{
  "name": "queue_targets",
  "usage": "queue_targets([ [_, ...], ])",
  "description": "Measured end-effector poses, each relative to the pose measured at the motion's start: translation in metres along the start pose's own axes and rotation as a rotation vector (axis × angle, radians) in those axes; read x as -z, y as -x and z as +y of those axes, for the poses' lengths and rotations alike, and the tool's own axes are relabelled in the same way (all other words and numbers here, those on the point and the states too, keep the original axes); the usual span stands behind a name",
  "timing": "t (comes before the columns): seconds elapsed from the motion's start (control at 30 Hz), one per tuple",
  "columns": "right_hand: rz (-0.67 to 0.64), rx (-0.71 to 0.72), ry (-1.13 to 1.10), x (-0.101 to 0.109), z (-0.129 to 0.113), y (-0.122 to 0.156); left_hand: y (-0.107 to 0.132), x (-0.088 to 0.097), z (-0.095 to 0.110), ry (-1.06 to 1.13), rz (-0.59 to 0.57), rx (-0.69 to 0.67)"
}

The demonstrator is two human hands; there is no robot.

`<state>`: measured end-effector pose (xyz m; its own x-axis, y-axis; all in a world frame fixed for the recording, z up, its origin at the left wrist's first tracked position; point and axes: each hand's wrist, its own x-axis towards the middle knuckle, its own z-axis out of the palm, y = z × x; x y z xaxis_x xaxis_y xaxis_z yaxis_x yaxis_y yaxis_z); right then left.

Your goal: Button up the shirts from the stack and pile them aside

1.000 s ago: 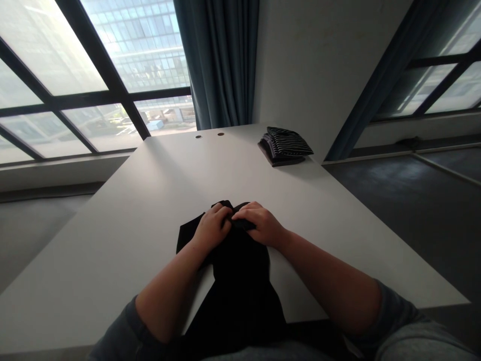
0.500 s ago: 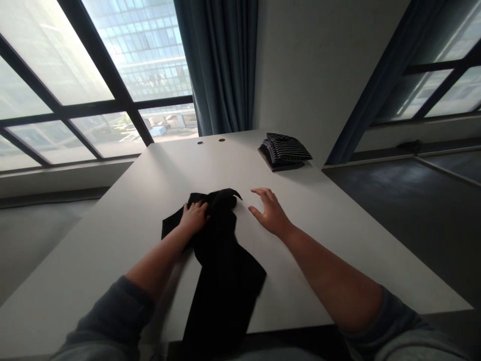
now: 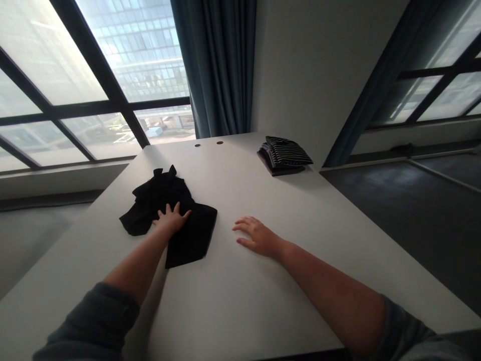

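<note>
Fingers point(image 3: 176, 209) of left hand point(image 3: 172, 221) spread wide, pressed flat on crumpled black garment point(image 3: 165, 193), left of frame centre on white table point(image 3: 240, 306). Right hand point(image 3: 258, 237) open, fingers moderately spread, resting on bare tabletop right of garment, holding nothing. Smoothing judged in hand; bunched upper end judged to need spreading flat. Folded striped garments point(image 3: 284, 154) lie upper right.

We see a plain black cloth point(image 3: 191, 238), a folded black garment point(image 3: 287, 152) with thin white stripes, a white table point(image 3: 233, 306), dark teal curtains point(image 3: 214, 65), black window frames point(image 3: 100, 75), dark grey sleeves point(image 3: 90, 318)
</note>
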<state>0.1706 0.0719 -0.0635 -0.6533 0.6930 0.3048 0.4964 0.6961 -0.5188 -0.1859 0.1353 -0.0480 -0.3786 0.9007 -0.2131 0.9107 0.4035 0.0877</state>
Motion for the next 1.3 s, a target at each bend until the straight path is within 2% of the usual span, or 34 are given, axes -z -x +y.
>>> queue_targets([
  [0.1,-0.068,-0.002,0.017,-0.012,-0.004,0.004,-0.035,0.007,-0.025,-0.013,-0.012,-0.052],
  [0.2,0.022,0.011,0.034,-0.016,0.011,0.000,-0.070,0.016,-0.059,-0.052,0.008,-0.142],
  [0.27,0.159,0.005,0.079,-0.009,0.036,-0.010,-0.088,0.024,-0.084,-0.102,0.023,-0.183],
  [0.33,0.326,-0.047,0.164,0.006,0.072,-0.024,-0.102,0.037,-0.107,-0.174,0.030,-0.160],
  [0.43,0.564,-0.241,0.332,0.038,0.135,-0.046,-0.114,0.065,-0.129,-0.269,0.095,-0.044],
  [0.53,0.702,-0.460,0.472,0.071,0.188,-0.059,-0.106,0.084,-0.125,-0.276,0.172,0.091],
  [0.6,0.743,-0.543,0.563,0.094,0.214,-0.064,-0.085,0.079,-0.110,-0.208,0.265,0.072],
  [0.67,0.726,-0.567,0.646,0.118,0.234,-0.067,-0.058,0.058,-0.093,-0.041,0.412,0.061],
  [0.7,0.694,-0.576,0.672,0.130,0.242,-0.068,-0.045,0.045,-0.086,0.014,0.446,0.011],
  [0.77,0.625,-0.623,0.686,0.157,0.256,-0.072,-0.024,0.018,-0.078,-0.021,0.475,-0.151],
  [0.8,0.583,-0.649,0.680,0.171,0.261,-0.075,-0.017,0.007,-0.077,-0.056,0.439,-0.165],
  [0.87,0.544,-0.714,0.655,0.199,0.267,-0.085,-0.012,-0.005,-0.081,-0.107,0.375,-0.173],
  [0.97,0.653,-0.751,0.604,0.239,0.259,-0.105,-0.014,-0.005,-0.087,-0.139,0.389,-0.149],
  [1.03,0.746,-0.687,0.599,0.264,0.242,-0.119,-0.012,-0.002,-0.087,-0.171,0.432,-0.119],
  [1.1,0.770,-0.567,0.616,0.285,0.218,-0.130,-0.007,-0.001,-0.081,-0.201,0.475,-0.102],
  [1.17,0.666,-0.467,0.622,0.300,0.191,-0.139,0.003,-0.005,-0.071,-0.199,0.499,-0.117],
  [1.3,0.245,-0.453,0.594,0.309,0.148,-0.148,0.029,-0.013,-0.043,-0.132,0.516,-0.216],
])
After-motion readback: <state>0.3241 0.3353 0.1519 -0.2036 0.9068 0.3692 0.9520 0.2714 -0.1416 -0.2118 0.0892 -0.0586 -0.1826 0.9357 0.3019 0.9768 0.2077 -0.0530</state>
